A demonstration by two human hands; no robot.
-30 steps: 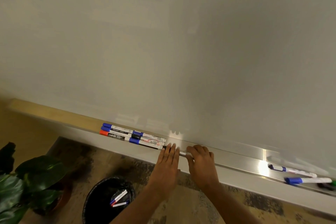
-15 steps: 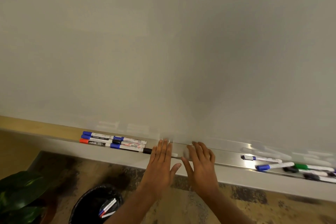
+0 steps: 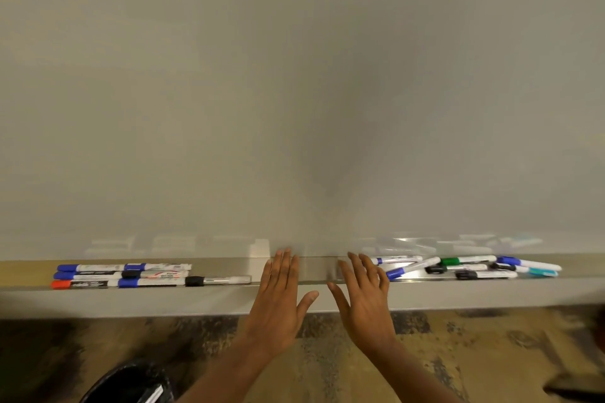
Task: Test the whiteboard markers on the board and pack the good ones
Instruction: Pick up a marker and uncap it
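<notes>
A blank whiteboard (image 3: 294, 91) fills the upper view, with a metal tray (image 3: 314, 268) along its bottom edge. On the tray's left, several markers lie in neat rows (image 3: 131, 275); a black-capped marker (image 3: 217, 280) ends the front row. On the right lies a loose pile of markers (image 3: 465, 267) with blue, green, black and teal caps. My left hand (image 3: 278, 294) and my right hand (image 3: 363, 294) hover flat over the tray's middle, fingers spread, holding nothing.
A black bin (image 3: 131, 386) stands on the floor at lower left, with a marker showing inside it. The floor below the tray is mottled brown and black.
My hands let go of the black-capped marker, which now lies at the end of the left row, and opened flat. The view shifted right, bringing the right pile into sight.
</notes>
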